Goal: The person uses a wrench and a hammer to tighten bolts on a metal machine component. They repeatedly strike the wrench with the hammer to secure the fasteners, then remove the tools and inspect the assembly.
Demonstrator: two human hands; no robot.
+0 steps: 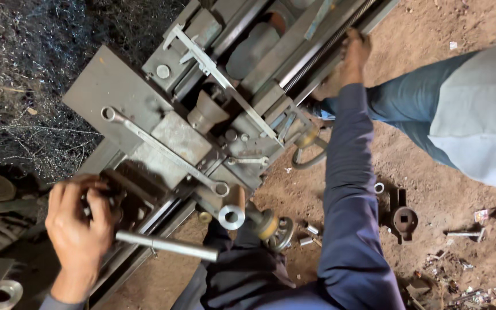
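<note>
Head camera, looking steeply down, close over lathe (202, 132).

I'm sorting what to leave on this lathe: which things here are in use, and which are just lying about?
In use:
- left hand around the steel handle bar
- right hand on the lathe bed rail

Lying about:
- long ring spanner on the carriage
- vernier caliper across the lathe
- steel ring and dark socket piece on the dirt floor
- metal swarf heap
</note>
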